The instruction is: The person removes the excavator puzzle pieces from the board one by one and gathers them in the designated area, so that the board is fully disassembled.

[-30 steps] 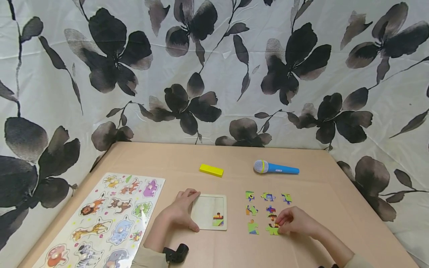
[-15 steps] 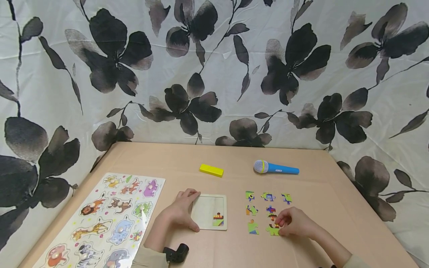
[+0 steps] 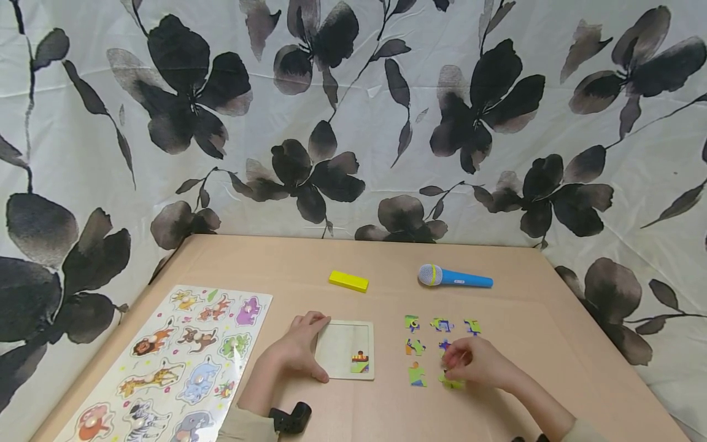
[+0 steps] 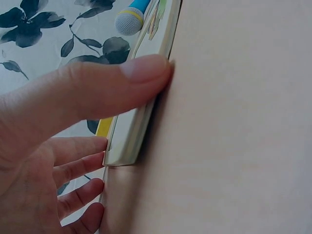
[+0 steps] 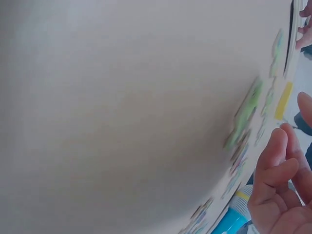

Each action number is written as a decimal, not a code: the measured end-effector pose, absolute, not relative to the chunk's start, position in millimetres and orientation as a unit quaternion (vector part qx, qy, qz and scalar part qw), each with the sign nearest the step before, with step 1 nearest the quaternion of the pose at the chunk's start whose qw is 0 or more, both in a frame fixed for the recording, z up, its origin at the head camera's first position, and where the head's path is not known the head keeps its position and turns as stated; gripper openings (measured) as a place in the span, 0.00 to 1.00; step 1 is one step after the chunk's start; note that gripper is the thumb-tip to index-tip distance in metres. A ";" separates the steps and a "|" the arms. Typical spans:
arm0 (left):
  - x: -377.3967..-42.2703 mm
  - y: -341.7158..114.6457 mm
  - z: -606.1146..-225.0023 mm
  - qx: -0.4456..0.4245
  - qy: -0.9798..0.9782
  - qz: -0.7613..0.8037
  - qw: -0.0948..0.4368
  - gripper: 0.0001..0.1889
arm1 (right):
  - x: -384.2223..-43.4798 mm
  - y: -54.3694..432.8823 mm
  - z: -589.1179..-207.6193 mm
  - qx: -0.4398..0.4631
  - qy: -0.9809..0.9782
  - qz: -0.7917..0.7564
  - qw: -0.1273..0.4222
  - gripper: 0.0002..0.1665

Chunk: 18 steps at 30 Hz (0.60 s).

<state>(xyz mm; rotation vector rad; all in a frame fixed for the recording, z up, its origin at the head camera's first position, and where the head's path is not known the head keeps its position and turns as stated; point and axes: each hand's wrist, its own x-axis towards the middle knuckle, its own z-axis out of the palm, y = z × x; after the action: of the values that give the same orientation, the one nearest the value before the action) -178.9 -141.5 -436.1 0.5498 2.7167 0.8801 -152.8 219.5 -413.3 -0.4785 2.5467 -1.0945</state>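
A light wooden puzzle tray (image 3: pixel 337 347) lies on the table with one jigsaw piece (image 3: pixel 360 363) in its lower right corner. My left hand (image 3: pixel 298 347) grips the tray's left side, thumb at the near edge and fingers at the far one; the left wrist view shows the thumb (image 4: pixel 141 73) on the rim. To the right, several loose jigsaw pieces (image 3: pixel 416 347) lie in rough rows. My right hand (image 3: pixel 477 362) is low over the lower right ones, fingers bent, partly hiding them. In the right wrist view a green piece (image 5: pixel 246 114) lies beyond the fingers, and nothing shows between thumb and fingers.
Behind the tray lies a yellow block (image 3: pixel 348 281). A blue toy microphone (image 3: pixel 455 276) is at the back, beyond the loose pieces. A large animal picture board (image 3: pixel 182 368) covers the table's left side. A floral cloth (image 3: pixel 386 123) hangs behind the table.
My right hand has moved slightly left and away from the lowest right piece, and now covers more of the piece above it. My left hand and the tray have stayed put.
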 end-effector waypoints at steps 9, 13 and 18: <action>-178.6 -141.9 -435.8 0.186 0.927 0.303 0.117 0.56 | -154.7 199.1 -413.1 -0.189 0.880 -0.406 0.158 0.16; -178.7 -142.2 -435.7 0.186 0.927 0.302 0.119 0.56 | -154.7 187.6 -412.8 -0.195 0.871 -0.420 0.161 0.17; -178.9 -142.4 -435.4 0.187 0.928 0.300 0.119 0.55 | -155.1 171.5 -413.9 -0.196 0.863 -0.436 0.165 0.18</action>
<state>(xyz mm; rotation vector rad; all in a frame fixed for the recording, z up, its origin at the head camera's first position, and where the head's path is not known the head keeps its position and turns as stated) -178.9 -142.4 -435.4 0.5459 2.7139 0.8763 -155.1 171.5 -413.9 -0.5594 2.4585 -1.2408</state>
